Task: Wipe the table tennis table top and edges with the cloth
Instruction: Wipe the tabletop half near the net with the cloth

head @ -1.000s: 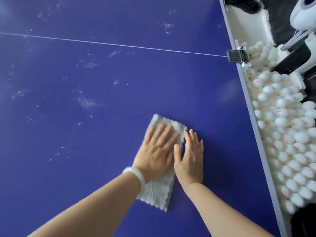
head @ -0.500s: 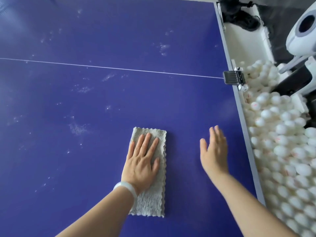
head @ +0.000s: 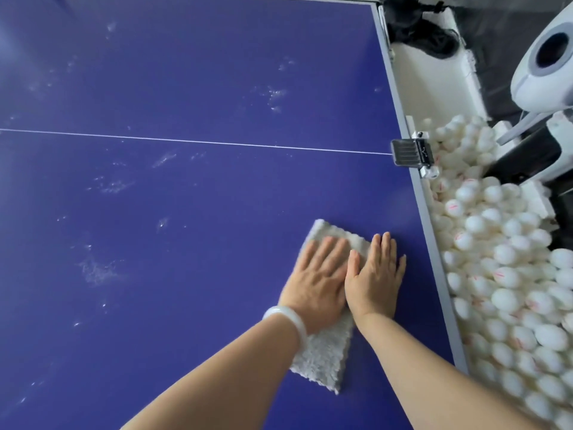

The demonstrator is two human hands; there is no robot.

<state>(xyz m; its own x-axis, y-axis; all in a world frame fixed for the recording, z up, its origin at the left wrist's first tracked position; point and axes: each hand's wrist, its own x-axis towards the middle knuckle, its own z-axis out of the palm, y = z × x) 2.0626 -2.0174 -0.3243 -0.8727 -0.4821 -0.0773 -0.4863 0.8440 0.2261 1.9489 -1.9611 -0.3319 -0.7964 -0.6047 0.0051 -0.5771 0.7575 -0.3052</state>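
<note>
Head view is showing the cloth [head: 316, 361] lying flat near the table edge [head: 434, 243], left hand [head: 316, 274] pressing it, right hand [head: 375, 280] flat alongside, fingers straight and together. Smudges [head: 99, 271] are dotting the top [head: 217, 72], so most wiping is likely remaining.

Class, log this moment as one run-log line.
left hand: flat on cloth | right hand: flat, against left hand | dust marks: on table, left of cloth

Left hand [head: 314, 280] and right hand [head: 375, 279] lie flat, fingers straight, touching side by side, lower right of frame centre.
</note>
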